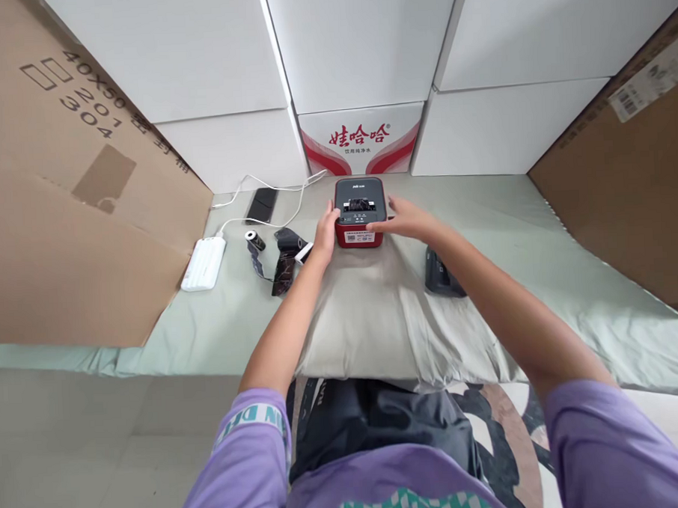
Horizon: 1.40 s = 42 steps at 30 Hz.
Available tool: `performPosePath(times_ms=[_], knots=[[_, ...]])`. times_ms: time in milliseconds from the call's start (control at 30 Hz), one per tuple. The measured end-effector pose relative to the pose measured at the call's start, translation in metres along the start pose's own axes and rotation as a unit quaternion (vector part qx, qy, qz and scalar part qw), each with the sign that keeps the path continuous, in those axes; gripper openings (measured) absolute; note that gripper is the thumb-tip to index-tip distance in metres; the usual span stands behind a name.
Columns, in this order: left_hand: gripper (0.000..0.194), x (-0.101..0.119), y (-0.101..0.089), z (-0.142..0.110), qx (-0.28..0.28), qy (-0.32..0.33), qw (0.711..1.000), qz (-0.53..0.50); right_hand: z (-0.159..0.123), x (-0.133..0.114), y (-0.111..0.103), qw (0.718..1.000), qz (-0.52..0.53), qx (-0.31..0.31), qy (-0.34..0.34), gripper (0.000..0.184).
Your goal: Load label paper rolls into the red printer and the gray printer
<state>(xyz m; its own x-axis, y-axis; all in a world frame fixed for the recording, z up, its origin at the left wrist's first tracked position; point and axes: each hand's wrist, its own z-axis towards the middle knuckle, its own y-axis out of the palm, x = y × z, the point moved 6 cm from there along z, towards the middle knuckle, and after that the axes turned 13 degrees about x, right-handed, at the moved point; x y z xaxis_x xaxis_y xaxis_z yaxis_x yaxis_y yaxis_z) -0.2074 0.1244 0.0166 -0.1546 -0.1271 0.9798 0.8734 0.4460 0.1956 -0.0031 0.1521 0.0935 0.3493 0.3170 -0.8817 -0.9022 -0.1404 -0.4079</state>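
A label printer (361, 236) with a red body and dark grey top sits on the cloth-covered surface, a shiny black strip showing in its top slot. My left hand (325, 236) grips its left side, thumb up at the top edge. On the other side, my right hand (406, 219) holds the right front corner, with the thumb across the front edge and the other fingers by the right side. Left of the printer lie a small roll (254, 240) of dark labels with its strip unwound and a larger dark roll (287, 241) with a loose shiny strip.
A white power bank (203, 264) with a white cable and a dark phone (262, 205) lie to the left. A dark grey part (442, 273) is partly hidden beneath my right forearm. White boxes (357, 43) line the back; cardboard boxes (62, 221) flank both sides.
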Motion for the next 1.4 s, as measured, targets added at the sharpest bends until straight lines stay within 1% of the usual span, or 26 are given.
performPosePath(times_ms=[67,100,167,200,233,300,333,400,500,567,600,700,800,900,1000,1100,1200,1267,1333,1400], knots=[[0.064,0.015,-0.015,-0.019,0.044,0.067,0.996,0.048,-0.017,0.002,-0.048,0.997,-0.038,0.055,0.037,0.069],[0.068,0.022,-0.020,-0.033,0.059,0.105,0.991,0.065,-0.030,0.005,-0.072,0.995,-0.053,0.073,0.038,0.060],[0.066,0.031,-0.020,-0.068,0.055,0.152,0.983,0.086,-0.061,0.020,-0.117,0.988,-0.092,0.116,0.040,0.040],[0.063,0.031,-0.014,-0.085,0.035,0.162,0.982,0.093,-0.078,0.033,-0.134,0.982,-0.115,0.139,0.057,0.037],[0.061,0.028,-0.004,-0.101,-0.002,0.158,0.982,0.102,-0.094,0.049,-0.146,0.975,-0.138,0.154,0.077,0.038],[0.061,0.014,0.024,-0.127,-0.100,0.109,0.980,0.130,-0.123,0.082,-0.151,0.971,-0.122,0.158,0.134,0.041],[0.062,0.004,0.039,-0.137,-0.145,0.077,0.976,0.146,-0.135,0.095,-0.149,0.969,-0.097,0.171,0.152,0.045],[0.063,-0.013,0.066,-0.150,-0.207,0.019,0.962,0.177,-0.151,0.113,-0.139,0.962,-0.045,0.200,0.180,0.055],[0.061,-0.028,0.094,-0.160,-0.271,-0.018,0.942,0.198,-0.162,0.121,-0.122,0.957,0.006,0.216,0.194,0.061],[0.061,-0.031,0.104,-0.165,-0.303,-0.021,0.931,0.201,-0.163,0.120,-0.114,0.958,0.020,0.209,0.195,0.063],[0.062,-0.032,0.107,-0.167,-0.311,-0.020,0.928,0.202,-0.163,0.119,-0.111,0.958,0.023,0.210,0.196,0.065],[0.060,-0.033,0.105,-0.168,-0.307,-0.022,0.930,0.202,-0.163,0.118,-0.107,0.952,0.029,0.226,0.203,0.070],[0.060,-0.028,0.095,-0.167,-0.291,-0.025,0.937,0.190,-0.165,0.111,-0.098,0.951,0.049,0.233,0.195,0.066],[0.059,-0.014,0.074,-0.168,-0.269,-0.016,0.947,0.177,-0.166,0.091,-0.082,0.956,0.073,0.221,0.176,0.062],[0.059,0.001,0.043,-0.170,-0.230,-0.010,0.957,0.179,-0.164,0.068,-0.058,0.961,0.083,0.200,0.173,0.064],[0.062,0.009,0.007,-0.172,-0.180,-0.005,0.962,0.206,-0.158,0.053,-0.027,0.967,0.074,0.164,0.183,0.065],[0.059,0.011,-0.024,-0.174,-0.139,0.009,0.960,0.244,-0.154,0.050,0.006,0.973,0.066,0.117,0.189,0.065],[0.059,0.008,-0.038,-0.175,-0.120,0.015,0.957,0.263,-0.154,0.052,0.024,0.975,0.071,0.094,0.190,0.066],[0.060,0.004,-0.047,-0.176,-0.112,0.021,0.955,0.274,-0.155,0.054,0.035,0.975,0.080,0.085,0.187,0.065],[0.060,0.000,-0.050,-0.177,-0.112,0.028,0.954,0.276,-0.157,0.056,0.038,0.976,0.085,0.083,0.185,0.063]])
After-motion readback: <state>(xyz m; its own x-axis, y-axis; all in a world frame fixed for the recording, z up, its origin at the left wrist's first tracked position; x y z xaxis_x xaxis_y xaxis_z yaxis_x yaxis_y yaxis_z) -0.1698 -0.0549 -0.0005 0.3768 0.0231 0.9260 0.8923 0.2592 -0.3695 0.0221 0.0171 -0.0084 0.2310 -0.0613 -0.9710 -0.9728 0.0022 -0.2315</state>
